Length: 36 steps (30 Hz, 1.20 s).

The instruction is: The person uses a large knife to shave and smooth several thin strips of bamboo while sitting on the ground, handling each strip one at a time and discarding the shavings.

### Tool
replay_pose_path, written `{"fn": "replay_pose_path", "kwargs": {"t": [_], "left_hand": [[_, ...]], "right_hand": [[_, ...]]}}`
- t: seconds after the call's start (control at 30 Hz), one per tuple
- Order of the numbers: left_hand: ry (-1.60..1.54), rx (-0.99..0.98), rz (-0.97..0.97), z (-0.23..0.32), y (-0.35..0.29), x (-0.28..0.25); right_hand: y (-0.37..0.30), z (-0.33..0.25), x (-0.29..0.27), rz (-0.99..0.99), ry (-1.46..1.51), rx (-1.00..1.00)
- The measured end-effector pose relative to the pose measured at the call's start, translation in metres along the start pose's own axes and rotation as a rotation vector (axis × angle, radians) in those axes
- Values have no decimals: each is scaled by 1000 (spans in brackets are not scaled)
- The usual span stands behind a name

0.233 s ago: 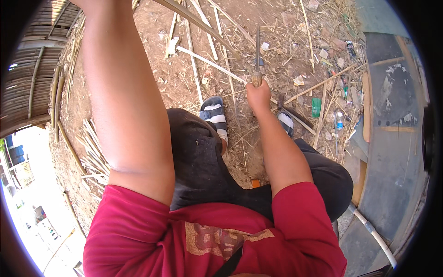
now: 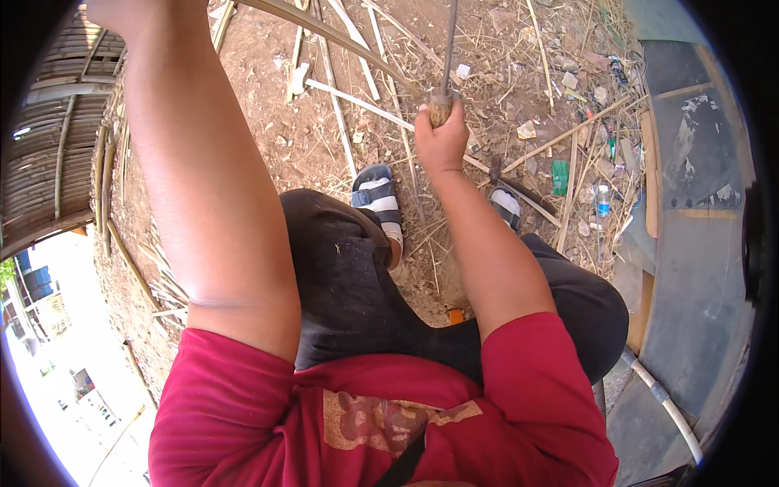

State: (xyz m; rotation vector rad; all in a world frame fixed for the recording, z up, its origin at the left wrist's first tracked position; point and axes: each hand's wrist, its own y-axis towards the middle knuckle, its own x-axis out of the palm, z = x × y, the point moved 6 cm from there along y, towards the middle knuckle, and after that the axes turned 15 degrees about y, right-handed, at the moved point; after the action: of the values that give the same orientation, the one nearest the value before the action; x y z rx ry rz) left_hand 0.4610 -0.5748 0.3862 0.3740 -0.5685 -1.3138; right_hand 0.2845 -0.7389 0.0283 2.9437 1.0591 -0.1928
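Knife (image 2: 448, 66): slender, dark, brown-handled.

Large reddish-brown lettering (image 2: 381, 422) is printed on a tan panel (image 2: 333, 426) across the chest of the crimson T-shirt (image 2: 381, 369); it is broken up by creases and partly covered by a dark strap (image 2: 403, 468), so no whole word can be made out. On the clear plastic bottle (image 2: 603, 192) a blue label (image 2: 603, 209) is carried, its print too small to be read.

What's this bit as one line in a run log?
left hand: cut off at top, grip unclear | right hand: closed on wooden-handled tool | ground: pale stick, green piece
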Motion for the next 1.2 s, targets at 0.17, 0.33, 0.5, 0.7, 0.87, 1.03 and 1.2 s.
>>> {"fn": "replay_pose_path", "kwargs": {"t": [0.17, 0.33, 0.5, 0.7, 0.87, 1.03, 1.2], "left_hand": [[44, 84, 134, 0, -5, 5], [47, 57, 195, -6, -3, 5], [42, 76, 117, 1, -8, 10], [-76, 36, 62, 0, -10, 10], [-167, -46, 26, 12, -19, 10], [-179, -90, 34, 0, 0, 13], [-465, -143, -285, -6, -1, 17]], "right_hand": [[-19, 95, 3, -177, -316, 366], [-7, 84, -12, -124, -153, 379], [-4, 3, -1, -41, 38, 108], [-34, 68, 9, -172, -207, 248], [-25, 79, 7, -217, -206, 381], [-18, 70, -1, -147, -142, 347], [-8, 70, -6, -87, -53, 308]]}}
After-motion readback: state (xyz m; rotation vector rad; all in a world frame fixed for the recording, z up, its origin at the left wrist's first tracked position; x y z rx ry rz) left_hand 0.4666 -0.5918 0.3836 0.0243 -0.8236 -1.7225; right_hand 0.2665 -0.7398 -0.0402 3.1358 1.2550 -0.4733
